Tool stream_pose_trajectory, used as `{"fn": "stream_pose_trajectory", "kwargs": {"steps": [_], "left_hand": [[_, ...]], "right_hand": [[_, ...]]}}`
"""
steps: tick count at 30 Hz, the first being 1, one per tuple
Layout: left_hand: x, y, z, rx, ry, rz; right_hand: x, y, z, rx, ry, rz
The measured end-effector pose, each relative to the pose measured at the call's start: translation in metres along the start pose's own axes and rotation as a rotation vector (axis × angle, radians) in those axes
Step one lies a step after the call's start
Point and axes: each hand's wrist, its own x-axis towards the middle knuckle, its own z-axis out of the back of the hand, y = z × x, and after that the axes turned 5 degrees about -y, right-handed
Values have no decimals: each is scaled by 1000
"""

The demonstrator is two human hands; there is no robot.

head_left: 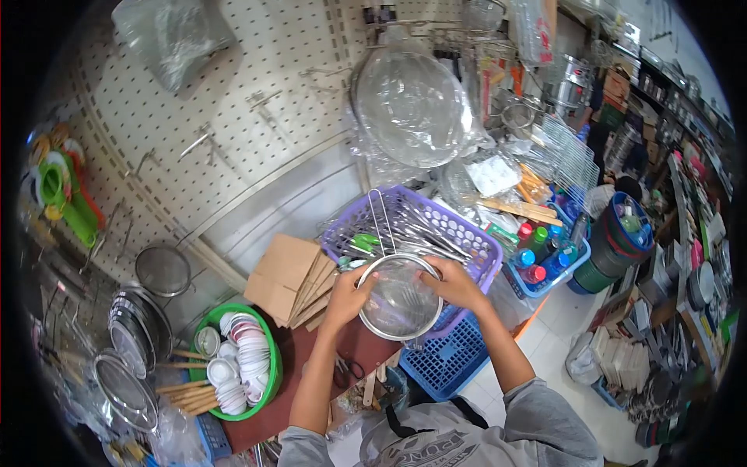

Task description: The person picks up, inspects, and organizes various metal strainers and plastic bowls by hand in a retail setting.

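A round wire-mesh strainer with a metal rim is held up between both hands, its long looped wire handle pointing away from the body. My left hand grips the rim on the left side, thumb on the inner edge. On the right side, my right hand holds the same rim, its thumb also over the mesh. Just behind the strainer is a purple basket full of metal utensils and something green. Below the strainer, to the right, sits a blue basket.
Folded cardboard lies left of the purple basket. A green tub holds white ladles or bowls. Scissors rest on the red-brown surface. More strainers hang at left. Bottles stand in a blue basket at right.
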Motion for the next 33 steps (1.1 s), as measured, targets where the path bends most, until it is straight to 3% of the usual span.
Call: {"fn": "stream_pose_trajectory", "kwargs": {"steps": [2, 3, 6, 7, 10, 11, 14, 17, 20, 23, 26, 29, 33], "left_hand": [[-13, 19, 24, 102, -16, -70], [-23, 14, 33, 104, -48, -72], [-55, 6, 63, 118, -90, 87], [-67, -1, 68, -105, -139, 181], [-101, 9, 94, 29, -252, 144], [-114, 9, 101, 36, -294, 151], [-153, 2, 122, 63, -421, 167], [-191, 17, 143, 38, -517, 201], [-228, 19, 160, 110, -621, 232], [-260, 11, 170, 101, -721, 254], [-287, -1, 181, 171, -780, 242], [-305, -5, 189, 209, -829, 247], [-312, -9, 207, 262, -823, 182]], "right_hand": [[9, 19, -18, 24, 86, -63], [12, 30, -28, 34, 90, 6], [25, 57, -61, 61, 194, 68], [29, 60, -75, 72, 199, 138], [40, 73, -119, 75, 321, 129], [43, 69, -139, 95, 262, 349], [41, 91, -183, 350, 421, 167], [36, 123, -217, 522, 489, 200], [32, 143, -251, 614, 608, 86], [24, 168, -280, 560, 599, 182], [19, 178, -321, 770, 513, 294], [14, 213, -322, 697, 596, 273], [14, 233, -335, 645, 550, 381]]}}
